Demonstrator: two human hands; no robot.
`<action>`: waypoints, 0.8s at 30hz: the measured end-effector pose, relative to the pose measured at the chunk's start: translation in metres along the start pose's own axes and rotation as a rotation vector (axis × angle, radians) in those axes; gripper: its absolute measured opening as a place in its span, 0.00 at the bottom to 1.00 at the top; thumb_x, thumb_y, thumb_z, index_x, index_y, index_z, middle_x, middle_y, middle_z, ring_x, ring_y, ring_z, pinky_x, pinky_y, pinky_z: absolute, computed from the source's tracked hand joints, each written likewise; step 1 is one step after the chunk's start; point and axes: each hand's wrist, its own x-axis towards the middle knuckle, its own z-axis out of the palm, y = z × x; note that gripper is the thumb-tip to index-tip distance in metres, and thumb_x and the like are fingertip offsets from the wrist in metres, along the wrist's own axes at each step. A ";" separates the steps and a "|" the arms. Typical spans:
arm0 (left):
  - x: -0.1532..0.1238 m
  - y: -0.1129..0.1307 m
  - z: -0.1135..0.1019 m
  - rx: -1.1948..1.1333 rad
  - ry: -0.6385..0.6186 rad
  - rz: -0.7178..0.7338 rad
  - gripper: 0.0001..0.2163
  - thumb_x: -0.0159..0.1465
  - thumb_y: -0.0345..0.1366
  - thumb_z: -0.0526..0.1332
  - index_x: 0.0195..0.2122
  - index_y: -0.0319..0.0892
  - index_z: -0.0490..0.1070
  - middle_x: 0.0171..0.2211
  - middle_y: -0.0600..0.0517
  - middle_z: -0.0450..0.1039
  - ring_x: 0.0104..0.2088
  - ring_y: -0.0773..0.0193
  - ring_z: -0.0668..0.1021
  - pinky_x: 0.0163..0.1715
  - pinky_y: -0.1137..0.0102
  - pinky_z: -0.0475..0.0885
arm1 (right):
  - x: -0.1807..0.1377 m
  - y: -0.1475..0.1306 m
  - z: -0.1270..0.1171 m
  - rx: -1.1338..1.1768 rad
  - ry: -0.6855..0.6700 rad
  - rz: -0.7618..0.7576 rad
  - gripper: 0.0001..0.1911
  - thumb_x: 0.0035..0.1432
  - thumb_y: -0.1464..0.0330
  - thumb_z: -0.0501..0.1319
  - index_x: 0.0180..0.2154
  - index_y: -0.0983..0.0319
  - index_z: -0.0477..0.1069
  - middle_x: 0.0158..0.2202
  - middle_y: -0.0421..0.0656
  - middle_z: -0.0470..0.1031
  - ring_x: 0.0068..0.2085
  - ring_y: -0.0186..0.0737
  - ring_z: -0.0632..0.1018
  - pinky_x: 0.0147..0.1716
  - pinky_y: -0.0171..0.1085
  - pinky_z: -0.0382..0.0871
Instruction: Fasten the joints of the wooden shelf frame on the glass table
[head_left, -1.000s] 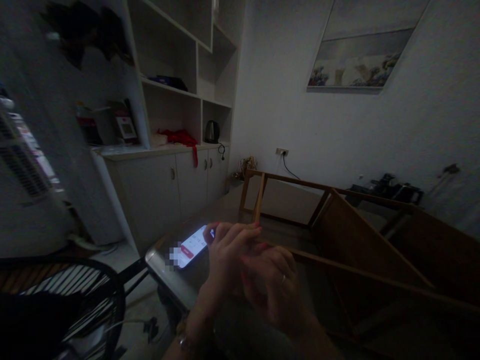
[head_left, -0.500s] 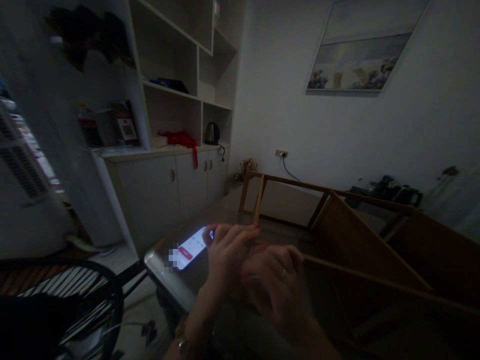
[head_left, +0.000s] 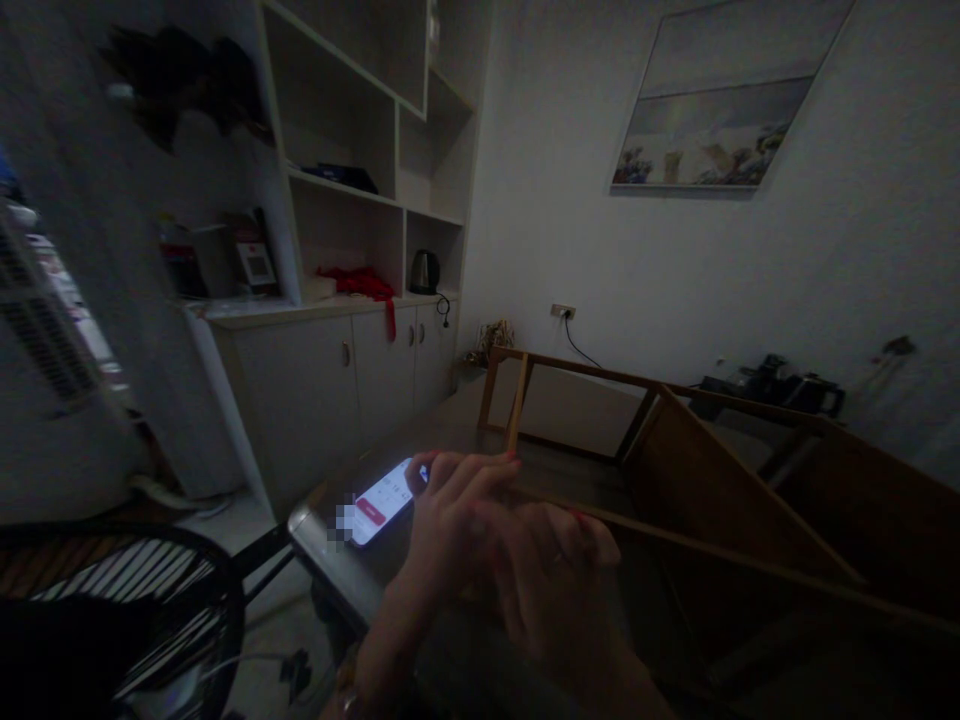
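A brown wooden shelf frame point(head_left: 720, 545) lies on its side on the table, its near left corner under my hands. My left hand point(head_left: 454, 515) is closed around that corner, fingers bent over the wood near the foot of a slanting slat point(head_left: 517, 405). Close against it on the right, my right hand point(head_left: 559, 575) has its fingers curled together, somewhat blurred. Whatever sits between its fingertips is hidden. A lit phone point(head_left: 382, 503) showing a timer lies just left of my left hand, partly behind its fingers.
The table's rounded metal edge point(head_left: 322, 550) runs along the near left. A black woven chair point(head_left: 217, 620) stands beside it. Behind are a white cabinet point(head_left: 300, 385) with a kettle point(head_left: 424, 271) and red cloth point(head_left: 364, 282), and dark items point(head_left: 787, 385) at the back right.
My right hand has shifted and turned slightly, its fingers now higher and more bunched near my left hand. The left hand, frame and phone stay nearly in place.
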 end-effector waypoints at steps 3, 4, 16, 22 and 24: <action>0.000 0.000 0.001 -0.001 0.013 -0.003 0.15 0.72 0.43 0.48 0.46 0.48 0.73 0.43 0.52 0.80 0.40 0.58 0.72 0.47 0.59 0.55 | -0.001 0.001 -0.001 -0.054 -0.002 -0.009 0.18 0.72 0.67 0.45 0.54 0.62 0.69 0.33 0.42 0.76 0.37 0.40 0.69 0.43 0.43 0.53; 0.000 0.000 0.001 0.000 0.018 -0.001 0.15 0.72 0.42 0.47 0.47 0.47 0.73 0.43 0.52 0.80 0.40 0.58 0.72 0.47 0.59 0.55 | -0.001 0.002 -0.002 -0.072 0.010 -0.015 0.18 0.72 0.67 0.46 0.55 0.62 0.69 0.31 0.42 0.76 0.36 0.40 0.68 0.43 0.43 0.53; 0.000 0.004 0.003 0.028 -0.002 -0.055 0.10 0.69 0.43 0.55 0.45 0.49 0.73 0.44 0.53 0.80 0.42 0.57 0.73 0.48 0.58 0.56 | -0.005 0.007 0.000 0.289 0.225 0.117 0.03 0.66 0.66 0.61 0.41 0.57 0.70 0.32 0.35 0.80 0.34 0.36 0.75 0.40 0.40 0.61; 0.001 0.004 0.005 0.041 0.029 -0.046 0.08 0.68 0.42 0.58 0.43 0.49 0.74 0.42 0.55 0.81 0.40 0.59 0.74 0.48 0.59 0.56 | -0.004 0.006 -0.006 0.102 0.153 -0.092 0.10 0.69 0.71 0.56 0.44 0.55 0.75 0.35 0.33 0.81 0.37 0.35 0.72 0.44 0.40 0.57; 0.001 0.003 0.006 0.036 0.040 -0.041 0.08 0.68 0.43 0.58 0.43 0.50 0.74 0.41 0.56 0.81 0.40 0.59 0.74 0.48 0.59 0.56 | -0.008 0.005 -0.005 0.031 0.152 -0.111 0.10 0.68 0.70 0.57 0.44 0.51 0.76 0.35 0.34 0.80 0.40 0.38 0.69 0.46 0.40 0.57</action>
